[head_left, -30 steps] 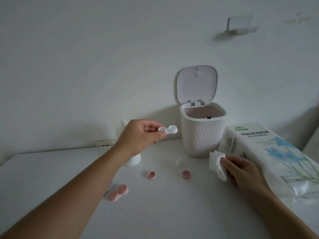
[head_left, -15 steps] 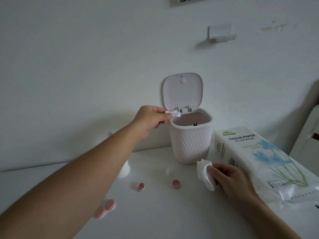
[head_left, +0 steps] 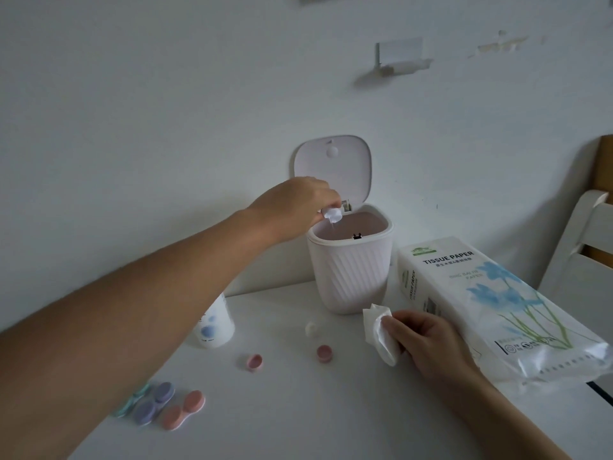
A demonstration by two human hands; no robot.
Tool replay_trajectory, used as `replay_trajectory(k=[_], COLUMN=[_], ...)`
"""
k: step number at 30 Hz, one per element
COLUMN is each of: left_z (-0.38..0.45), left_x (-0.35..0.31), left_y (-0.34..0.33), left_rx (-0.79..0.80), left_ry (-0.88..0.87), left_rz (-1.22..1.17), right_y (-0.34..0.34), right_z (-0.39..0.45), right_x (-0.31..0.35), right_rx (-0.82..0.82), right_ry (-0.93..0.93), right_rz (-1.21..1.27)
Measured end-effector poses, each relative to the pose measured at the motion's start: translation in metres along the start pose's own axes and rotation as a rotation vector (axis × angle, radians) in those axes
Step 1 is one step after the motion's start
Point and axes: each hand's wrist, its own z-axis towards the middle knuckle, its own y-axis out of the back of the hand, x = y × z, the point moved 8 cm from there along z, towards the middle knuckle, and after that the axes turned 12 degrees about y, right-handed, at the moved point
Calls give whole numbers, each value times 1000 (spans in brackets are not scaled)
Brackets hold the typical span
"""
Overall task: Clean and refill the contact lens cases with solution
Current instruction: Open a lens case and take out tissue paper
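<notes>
Above the open mouth of the ribbed pale-pink plastic bin [head_left: 348, 273], the left hand [head_left: 298, 204] pinches a tipped white lens case [head_left: 332, 215], draining downward; right of the bin, right-hand fingers [head_left: 403, 330] clutch crumpled white tissue [head_left: 376, 330].

Two bare forearms are showing here, no sleeves covering either one right up to where the frame is cutting them off. The left arm is running in from the lower left of the frame, the right arm from the lower right corner. The left hand [head_left: 295, 204] and the right hand [head_left: 428, 343] are wearing nothing: no gloves, rings, watch or wristband showing.
</notes>
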Motion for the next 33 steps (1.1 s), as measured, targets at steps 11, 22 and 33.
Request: replay_trajectory(k=[11,22,33], left_z=[-2,-12,-22], left_x=[-23,-25,-37], left_y=[2,11,7], left_rx=[-16,-81,-167], left_ry=[-195,-218,-298], left_rz=[338,381,502], right_y=[1,-2,-2], right_z=[-2,-2,0], right_x=[2,3,2], right_rx=[9,34,49], right_ry=[-2,-4,0], right_rz=[-53,-30,-41])
